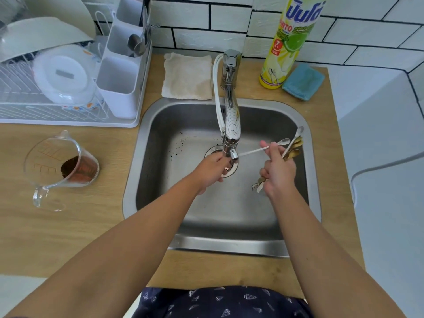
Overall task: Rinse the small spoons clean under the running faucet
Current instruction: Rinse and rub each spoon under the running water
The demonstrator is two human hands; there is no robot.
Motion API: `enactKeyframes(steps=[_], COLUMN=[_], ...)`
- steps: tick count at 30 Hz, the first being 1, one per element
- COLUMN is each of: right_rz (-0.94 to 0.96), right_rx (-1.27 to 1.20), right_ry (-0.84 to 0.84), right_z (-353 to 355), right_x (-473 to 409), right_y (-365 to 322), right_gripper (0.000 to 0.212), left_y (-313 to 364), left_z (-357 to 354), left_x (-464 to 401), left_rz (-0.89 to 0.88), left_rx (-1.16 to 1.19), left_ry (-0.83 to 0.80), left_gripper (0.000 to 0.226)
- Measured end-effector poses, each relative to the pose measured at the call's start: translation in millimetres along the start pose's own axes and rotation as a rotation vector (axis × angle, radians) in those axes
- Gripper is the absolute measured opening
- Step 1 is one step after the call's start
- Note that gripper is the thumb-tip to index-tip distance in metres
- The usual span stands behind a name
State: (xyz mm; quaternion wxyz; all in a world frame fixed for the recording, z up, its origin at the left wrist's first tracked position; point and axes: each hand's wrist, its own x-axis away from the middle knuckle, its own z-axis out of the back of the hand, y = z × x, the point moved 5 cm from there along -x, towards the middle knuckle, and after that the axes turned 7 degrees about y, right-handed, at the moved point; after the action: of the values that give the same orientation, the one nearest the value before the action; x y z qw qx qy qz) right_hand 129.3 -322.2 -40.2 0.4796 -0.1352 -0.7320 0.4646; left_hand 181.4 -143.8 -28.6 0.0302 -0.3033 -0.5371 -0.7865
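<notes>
While your right hand [278, 172] clamps a fan of small spoons [291, 145], your left hand [212, 172] curls shut under the faucet [231, 125], mid-sink [160, 125], walls well apart.

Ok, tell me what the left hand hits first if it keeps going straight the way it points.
Most likely the faucet spout: the left hand points up and right, fingertips just beneath its nozzle. Depth is unclear, so it might pass underneath toward the spoons.

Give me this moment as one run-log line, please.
right hand: holds small spoons | left hand: under faucet spout | sink: dark specks
</notes>
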Motion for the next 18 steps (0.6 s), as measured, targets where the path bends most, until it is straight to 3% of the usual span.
enactKeyframes(steps=[5,9,14,18], right_rz=[-0.058,-0.06,-0.13,-0.182], right_rx=[0.075,0.218,0.238,0.248], right_ry=[-0.092,-0.105,-0.255,-0.412], right_z=[-20.8,-34.5,-48.2,-52.8], right_x=[29.0,44.9,55.5,60.4], right_y=[39.6,61.1,69.2,62.6], right_gripper=[0.022,0.013,0.025,0.019], left_y=[-8.4,-31.4,-52.3,-45.9], left_z=[19.7,40.2,58.2,51.6], left_x=[23.5,43.9,66.5,71.5], left_rz=[-0.035,0.026,0.232,0.171], left_rx=[-0.122,-0.261,-0.04,0.031], left_ry=[-0.136,-0.07,-0.067,-0.112], left_gripper=[0.03,0.029,0.024,0.025])
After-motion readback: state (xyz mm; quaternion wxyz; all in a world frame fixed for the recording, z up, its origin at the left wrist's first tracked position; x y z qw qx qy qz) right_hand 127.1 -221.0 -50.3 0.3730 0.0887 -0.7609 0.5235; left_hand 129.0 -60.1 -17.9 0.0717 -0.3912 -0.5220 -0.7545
